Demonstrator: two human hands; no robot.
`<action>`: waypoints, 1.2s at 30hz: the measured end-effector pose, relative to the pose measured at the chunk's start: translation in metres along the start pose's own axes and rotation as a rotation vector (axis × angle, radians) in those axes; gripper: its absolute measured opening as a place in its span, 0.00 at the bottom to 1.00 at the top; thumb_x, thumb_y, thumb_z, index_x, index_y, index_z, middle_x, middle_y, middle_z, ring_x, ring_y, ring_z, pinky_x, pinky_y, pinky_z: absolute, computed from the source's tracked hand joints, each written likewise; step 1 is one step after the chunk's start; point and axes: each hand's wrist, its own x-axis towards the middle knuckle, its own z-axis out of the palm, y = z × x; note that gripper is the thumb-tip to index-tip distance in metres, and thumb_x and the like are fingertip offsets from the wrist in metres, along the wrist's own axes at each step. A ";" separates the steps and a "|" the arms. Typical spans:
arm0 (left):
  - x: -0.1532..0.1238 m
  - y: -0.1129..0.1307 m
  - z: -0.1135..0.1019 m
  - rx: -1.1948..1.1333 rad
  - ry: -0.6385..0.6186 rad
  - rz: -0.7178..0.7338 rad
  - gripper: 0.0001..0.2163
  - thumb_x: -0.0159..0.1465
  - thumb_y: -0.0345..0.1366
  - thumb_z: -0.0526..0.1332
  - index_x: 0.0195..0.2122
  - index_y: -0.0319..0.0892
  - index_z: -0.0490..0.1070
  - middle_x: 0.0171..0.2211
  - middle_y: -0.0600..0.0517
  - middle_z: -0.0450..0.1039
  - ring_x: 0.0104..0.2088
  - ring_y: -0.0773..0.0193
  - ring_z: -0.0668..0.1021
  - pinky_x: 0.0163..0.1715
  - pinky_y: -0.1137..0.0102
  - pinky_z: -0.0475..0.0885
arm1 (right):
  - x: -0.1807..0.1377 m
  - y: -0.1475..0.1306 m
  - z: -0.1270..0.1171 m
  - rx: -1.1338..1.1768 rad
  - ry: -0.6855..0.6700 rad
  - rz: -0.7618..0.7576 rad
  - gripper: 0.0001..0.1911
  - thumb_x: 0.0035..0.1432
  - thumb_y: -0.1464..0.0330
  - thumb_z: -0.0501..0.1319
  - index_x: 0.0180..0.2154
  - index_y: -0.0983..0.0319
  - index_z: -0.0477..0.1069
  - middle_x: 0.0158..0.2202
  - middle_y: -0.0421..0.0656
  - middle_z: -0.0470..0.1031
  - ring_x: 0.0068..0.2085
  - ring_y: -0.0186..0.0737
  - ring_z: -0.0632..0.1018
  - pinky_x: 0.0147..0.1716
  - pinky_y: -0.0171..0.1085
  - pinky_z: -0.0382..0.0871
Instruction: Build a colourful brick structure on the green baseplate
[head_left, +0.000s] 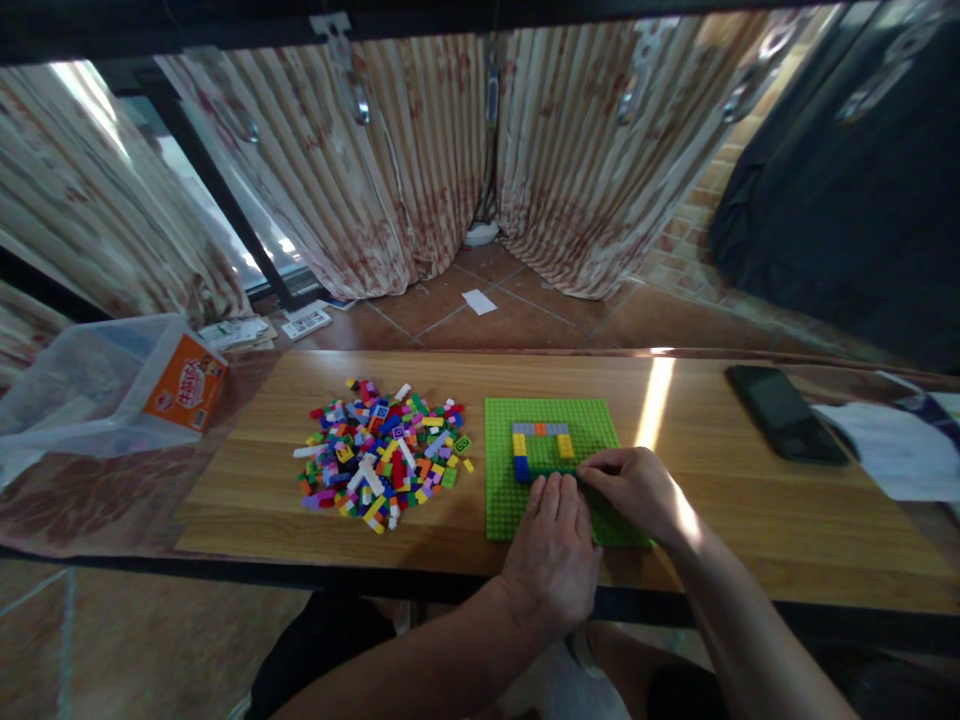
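A light green studded baseplate (502,510) lies on the table, bearing a small rectangular outline of toy bricks. Grey bricks (559,429) with an orange brick (540,429) between them form its far side. Yellow bricks (520,443) and a blue brick (521,468) make the left side; another yellow brick (565,446) stands at the right. Along the near side runs a dark green brick (547,470). My left hand (551,550) lies with its fingers stretched out against that brick's near edge. With thumb and fingers pinched, my right hand (630,485) grips its right end; the fingertips partly hide it.
A pile of mixed loose bricks (386,455) spreads left of the baseplate. Farther left stands a clear plastic box (112,390) with an orange label. A dark phone (787,415) and white paper (877,450) lie at the right. Patterned curtains (420,170) hang beyond the wooden table (247,480).
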 end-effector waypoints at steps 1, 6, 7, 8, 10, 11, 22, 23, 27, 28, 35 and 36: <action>0.000 0.000 -0.001 -0.004 -0.002 0.001 0.25 0.67 0.40 0.53 0.56 0.22 0.66 0.59 0.31 0.65 0.60 0.45 0.68 0.62 0.56 0.62 | 0.000 0.000 0.000 0.000 0.008 0.002 0.13 0.53 0.61 0.59 0.27 0.59 0.80 0.26 0.40 0.81 0.30 0.39 0.79 0.29 0.34 0.70; -0.001 -0.002 0.001 -0.049 0.002 0.009 0.26 0.66 0.40 0.53 0.57 0.21 0.64 0.60 0.29 0.64 0.61 0.43 0.67 0.62 0.55 0.60 | -0.003 -0.002 0.003 -0.010 0.061 -0.034 0.13 0.53 0.61 0.59 0.26 0.58 0.80 0.26 0.41 0.81 0.30 0.41 0.80 0.30 0.35 0.71; -0.001 -0.002 0.002 -0.052 0.006 0.010 0.26 0.66 0.40 0.53 0.57 0.20 0.64 0.60 0.29 0.63 0.60 0.43 0.67 0.62 0.55 0.60 | -0.003 -0.002 0.003 -0.014 0.069 -0.043 0.13 0.53 0.61 0.59 0.26 0.58 0.80 0.26 0.41 0.81 0.30 0.41 0.80 0.29 0.35 0.71; -0.001 -0.002 0.002 -0.051 0.009 0.011 0.26 0.66 0.40 0.53 0.57 0.20 0.64 0.60 0.29 0.63 0.60 0.43 0.67 0.63 0.55 0.59 | -0.004 -0.003 0.003 -0.017 0.074 -0.049 0.13 0.53 0.61 0.59 0.26 0.58 0.80 0.26 0.41 0.81 0.30 0.41 0.80 0.29 0.35 0.71; -0.001 -0.002 0.002 -0.043 0.010 0.015 0.27 0.66 0.41 0.53 0.57 0.20 0.63 0.60 0.29 0.63 0.60 0.43 0.67 0.63 0.55 0.59 | -0.003 -0.003 0.003 -0.020 0.067 -0.050 0.13 0.52 0.61 0.59 0.26 0.58 0.80 0.26 0.41 0.81 0.30 0.42 0.80 0.29 0.35 0.71; -0.001 -0.001 0.002 -0.038 0.010 0.016 0.27 0.66 0.41 0.53 0.57 0.20 0.64 0.60 0.29 0.63 0.60 0.43 0.67 0.62 0.55 0.59 | -0.003 -0.002 0.003 -0.020 0.056 -0.046 0.13 0.52 0.61 0.59 0.26 0.58 0.80 0.26 0.41 0.81 0.30 0.42 0.80 0.29 0.35 0.71; -0.002 -0.005 0.001 -0.081 0.076 0.021 0.21 0.66 0.40 0.53 0.53 0.27 0.67 0.54 0.35 0.69 0.56 0.50 0.70 0.61 0.57 0.60 | 0.005 0.019 -0.002 -0.090 0.038 0.037 0.14 0.47 0.55 0.63 0.27 0.56 0.81 0.26 0.41 0.82 0.28 0.45 0.81 0.23 0.36 0.70; -0.002 -0.008 -0.001 -0.113 0.077 0.024 0.20 0.66 0.39 0.53 0.53 0.28 0.68 0.53 0.37 0.70 0.56 0.51 0.70 0.61 0.57 0.60 | 0.006 0.020 -0.002 -0.096 0.043 0.050 0.14 0.47 0.54 0.63 0.27 0.56 0.81 0.26 0.41 0.82 0.28 0.45 0.81 0.22 0.36 0.70; -0.004 -0.018 -0.008 -0.207 0.108 0.045 0.15 0.67 0.37 0.52 0.49 0.35 0.70 0.52 0.42 0.71 0.55 0.54 0.71 0.60 0.54 0.60 | 0.004 0.012 -0.004 -0.100 0.134 0.113 0.15 0.47 0.53 0.64 0.29 0.56 0.80 0.27 0.42 0.81 0.29 0.47 0.81 0.23 0.38 0.70; -0.004 -0.019 -0.009 -0.224 0.121 0.054 0.14 0.68 0.37 0.52 0.48 0.37 0.71 0.51 0.44 0.72 0.54 0.55 0.71 0.60 0.54 0.60 | 0.003 0.008 -0.003 -0.078 0.173 0.112 0.15 0.47 0.52 0.64 0.29 0.56 0.80 0.27 0.42 0.81 0.29 0.47 0.81 0.23 0.38 0.70; 0.002 -0.035 -0.018 -0.385 0.268 0.006 0.10 0.65 0.33 0.54 0.40 0.40 0.74 0.40 0.49 0.78 0.42 0.61 0.77 0.53 0.57 0.64 | -0.002 -0.026 0.015 0.109 0.334 -0.016 0.16 0.49 0.53 0.62 0.31 0.58 0.77 0.30 0.45 0.81 0.33 0.48 0.81 0.32 0.41 0.73; 0.004 -0.039 -0.021 -0.415 0.315 -0.028 0.10 0.65 0.32 0.53 0.39 0.39 0.74 0.38 0.49 0.78 0.40 0.62 0.77 0.51 0.60 0.66 | -0.002 -0.030 0.019 0.097 0.324 -0.032 0.16 0.49 0.53 0.62 0.32 0.58 0.77 0.31 0.45 0.81 0.34 0.48 0.81 0.34 0.41 0.73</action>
